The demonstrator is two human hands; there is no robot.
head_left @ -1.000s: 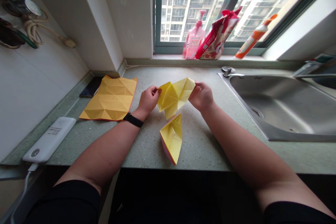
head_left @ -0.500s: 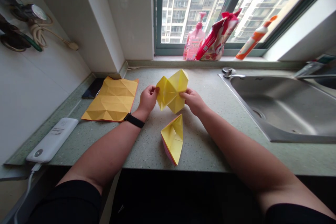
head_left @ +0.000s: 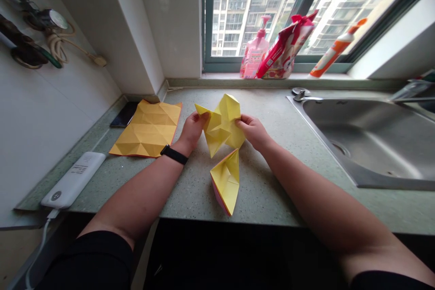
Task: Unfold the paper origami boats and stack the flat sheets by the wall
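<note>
Between my hands, above the counter, is a creased yellow sheet of origami paper (head_left: pixel 228 120), partly folded with pointed corners. My left hand (head_left: pixel 193 129) pinches its left part between thumb and fingers. On the other side, my right hand (head_left: pixel 253 130) grips the right edge, thumb in front. Just below the sheet stands a folded paper boat-like shape (head_left: pixel 227 182), yellow inside with a pink and orange outer side. A creased orange-yellow paper sheet (head_left: pixel 149 128) lies flat to the left of my left hand.
A dark phone (head_left: pixel 124 114) lies partly under the flat sheet. A white power bank (head_left: pixel 74 179) with a cable sits at left. The steel sink (head_left: pixel 353 180) is on the right. A pink pump bottle (head_left: pixel 254 56), red bag (head_left: pixel 288 47) and orange-white bottle (head_left: pixel 335 52) line the windowsill.
The left part of the held yellow sheet has tilted and opened, its upper corner now pointing left. Both hands keep hold of it. The view has shifted slightly.
</note>
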